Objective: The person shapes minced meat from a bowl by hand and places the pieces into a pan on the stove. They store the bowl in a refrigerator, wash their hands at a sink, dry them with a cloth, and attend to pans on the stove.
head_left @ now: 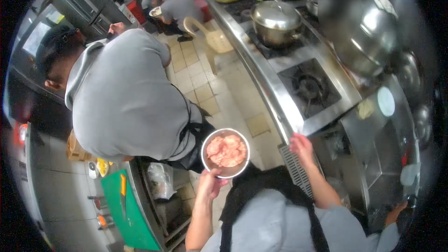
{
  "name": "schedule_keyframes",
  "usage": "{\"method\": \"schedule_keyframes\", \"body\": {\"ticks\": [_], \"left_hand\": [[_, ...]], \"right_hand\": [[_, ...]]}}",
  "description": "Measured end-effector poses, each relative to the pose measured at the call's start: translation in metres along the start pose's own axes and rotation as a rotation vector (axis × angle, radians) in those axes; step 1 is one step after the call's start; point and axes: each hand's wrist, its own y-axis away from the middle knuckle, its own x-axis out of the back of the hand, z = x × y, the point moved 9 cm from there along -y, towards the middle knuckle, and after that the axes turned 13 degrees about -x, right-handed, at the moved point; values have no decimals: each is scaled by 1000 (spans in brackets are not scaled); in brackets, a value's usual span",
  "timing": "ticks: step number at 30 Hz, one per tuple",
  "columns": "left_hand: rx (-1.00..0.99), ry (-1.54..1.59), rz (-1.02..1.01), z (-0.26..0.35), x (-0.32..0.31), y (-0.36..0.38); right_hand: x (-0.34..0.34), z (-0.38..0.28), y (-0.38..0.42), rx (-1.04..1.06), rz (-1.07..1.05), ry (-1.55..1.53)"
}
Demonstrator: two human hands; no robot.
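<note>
A round metal bowl (205,162) of raw, pinkish ground meat (227,151) is held in front of my apron by my left hand (212,184). My thumb lies over the near rim, and the other fingers are beneath the bowl. Off to the right, my right hand (303,150) holds nothing, its fingers extended and apart. It is close to the corner of the steel stove (298,123), above a slotted grate (297,170).
A co-worker in a grey shirt (126,98) stands close on the left. A green cutting board (135,224) bears an orange-handled knife (123,191). A lidded pot (276,23) sits on the stove. Behind are a plastic chair (217,39) and a crouching person (182,9). Another hand (395,213) shows at lower right.
</note>
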Motion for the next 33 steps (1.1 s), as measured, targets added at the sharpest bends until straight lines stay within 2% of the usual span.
{"method": "schedule_keyframes", "body": {"ticks": [2,7,13,22,24,29,33], "left_hand": [[16,-6,-64,17,-34,-28],[37,-29,-143,60,-69,-67],[21,16,-131,93,-77,-111],[-59,120,38,137,-92,-187],[-99,162,73,148,-96,-199],[-93,194,151,183,-93,-207],[-95,188,250,190,-89,-226]], "right_hand": [[3,-8,-11,0,10,-60],[-12,-18,-44,11,34,-151],[-76,-65,-90,40,-76,-121],[-159,-92,-201,-86,-257,48],[-193,-96,-232,-142,-368,164],[-300,-150,-286,-106,-576,366],[-346,-196,-320,-23,-615,380]]}}
